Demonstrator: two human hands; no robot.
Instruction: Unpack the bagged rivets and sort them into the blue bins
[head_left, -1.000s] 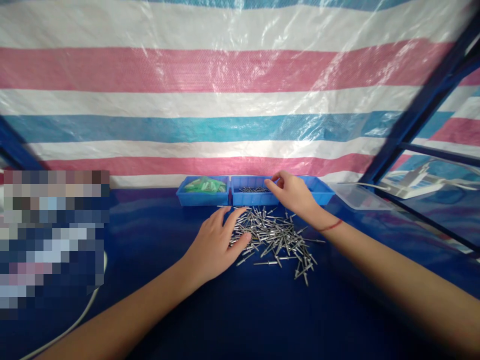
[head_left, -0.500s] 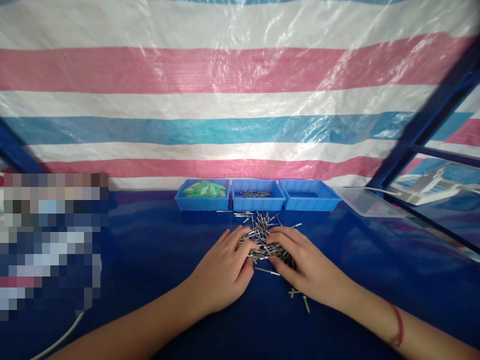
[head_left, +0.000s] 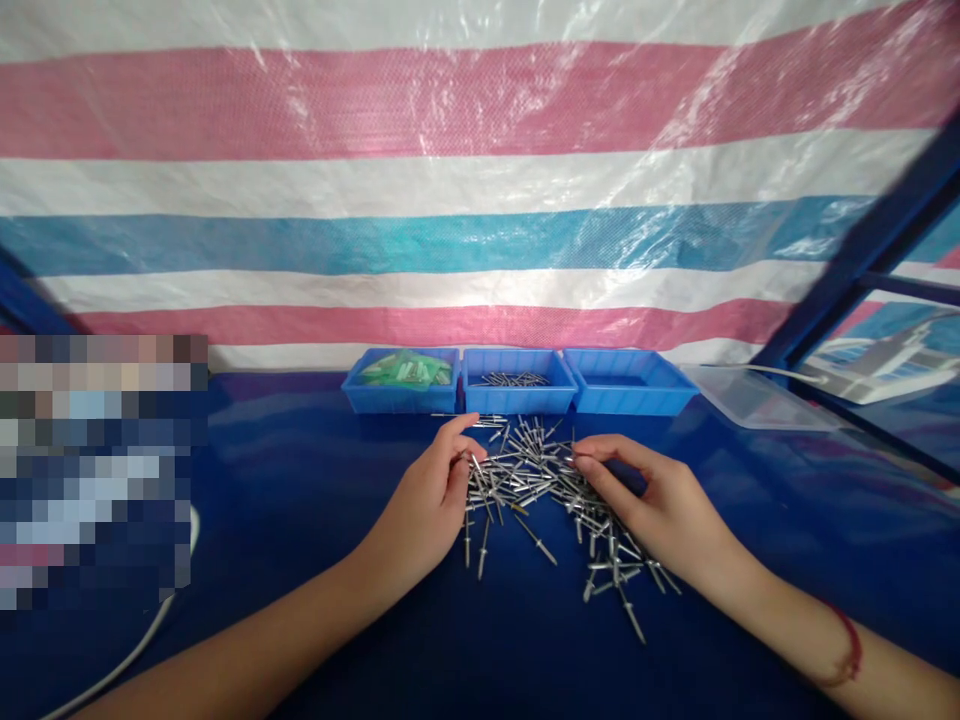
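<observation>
Evidently, the broadest thing before the hands is a striped sheet, hung beyond them, while a dark blue table spreads beneath both. Past the fingertips stand three blue trays in a row: the left tray holds a green bag, the middle tray a small batch of rivet-like metal pins, and the right tray sits beyond the right hand. Farther to that hand's right lies a clear plastic piece.

The two hands are apart, with the loose pins heaped between them. The left hand is curled at the heap's left edge, fingers touching pins; the right has thumb and forefinger drawn close together at the other edge. Whether either one grips a pin cannot be told.

As for progress, far more pins seem to lie loose than in the middle tray, which suggests an early stage. A few are strewn nearer the wrists. Smallest of all, a brassy bit shows between the hands.
</observation>
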